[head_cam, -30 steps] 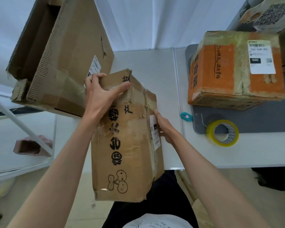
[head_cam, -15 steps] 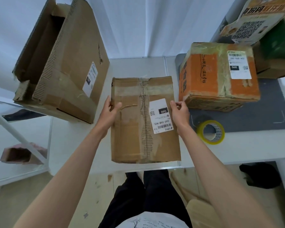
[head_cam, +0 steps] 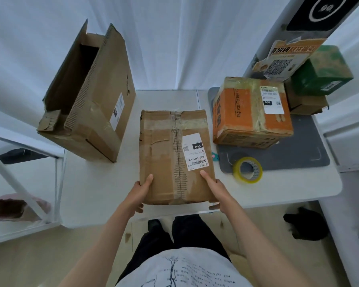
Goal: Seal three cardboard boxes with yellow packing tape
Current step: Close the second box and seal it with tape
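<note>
The box [head_cam: 175, 156] is laid flat at the tabletop's [head_cam: 95, 183] centre, gripped at its 6 o'clock corners: thumbs on top, fingers [head_cam: 214, 207] curled beneath. The tape [head_cam: 247, 170] lies at 3 o'clock.

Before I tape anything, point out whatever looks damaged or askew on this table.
The large open box at the left leans, its torn corner flap crumpled. The brown box gripped by both hands, left hand and right hand, has its paper skin stripped along the centre seam.
</note>
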